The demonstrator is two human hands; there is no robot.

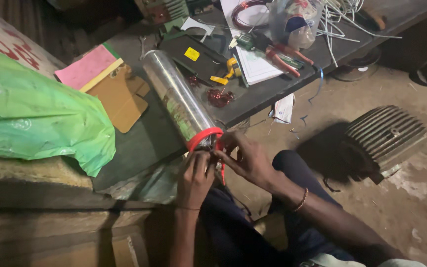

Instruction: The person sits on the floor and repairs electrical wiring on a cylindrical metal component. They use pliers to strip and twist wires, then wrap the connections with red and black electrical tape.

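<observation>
A long shiny metal cylinder (179,99) lies on the dark tabletop (139,138), tilted so that its near end sticks out over the front edge of the tabletop. Around this near end there is a red band (204,136), and a thin red strip hangs down from it between the two hands.

The left hand (193,178) is closed around the near end of the cylinder from below, with the fingers bent against it. The right hand (245,159) is just beside it, and its fingers pinch at the red band on the cylinder's end; how firmly it holds I cannot tell. On the right wrist there is a thin bracelet (301,200).

On the left part of the tabletop lies a big green plastic sheet (35,109), and near it a pink pad (87,66) on top of a brown piece of cardboard (119,99). Toward the far edge, beside the cylinder, lies a flat black case (193,52) with a small yellow label. Near the front edge, to the right of the cylinder, is a small red crumpled thing (220,97). Further right lie pliers with red handles (282,54) on a white paper (255,66), and at the far right corner a bundle of white wires (337,15).

On the floor, right of the person's knee, stands a ribbed metal motor housing (386,136).
</observation>
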